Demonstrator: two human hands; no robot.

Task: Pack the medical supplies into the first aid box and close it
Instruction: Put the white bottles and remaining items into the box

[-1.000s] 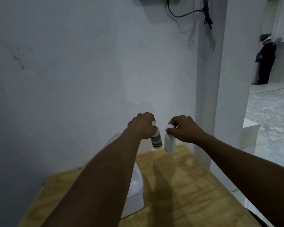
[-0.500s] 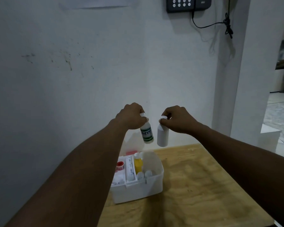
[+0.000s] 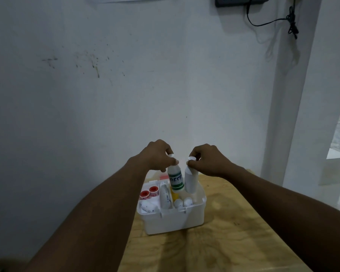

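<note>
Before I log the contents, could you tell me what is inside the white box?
The white box holds two red-capped rolls, a tube, a yellow item and white caps. The held bottles cover the rest.

Both hands now lower, closer to first aid box [image 3: 173, 216]. Green-label bottle [image 3: 176, 178] and plain white bottle [image 3: 190, 178], formerly well above box, now hang at its rim, over right compartment.

A green-labelled white bottle [image 3: 176, 179] and a plain white bottle [image 3: 190, 180] hang side by side, slightly tilted, just above the open white first aid box [image 3: 173, 220] on the wooden table. Inside it lie two red-capped rolls [image 3: 148, 192], a white tube [image 3: 164, 195], a yellow item [image 3: 174, 195] and small white caps [image 3: 183, 203].
</note>
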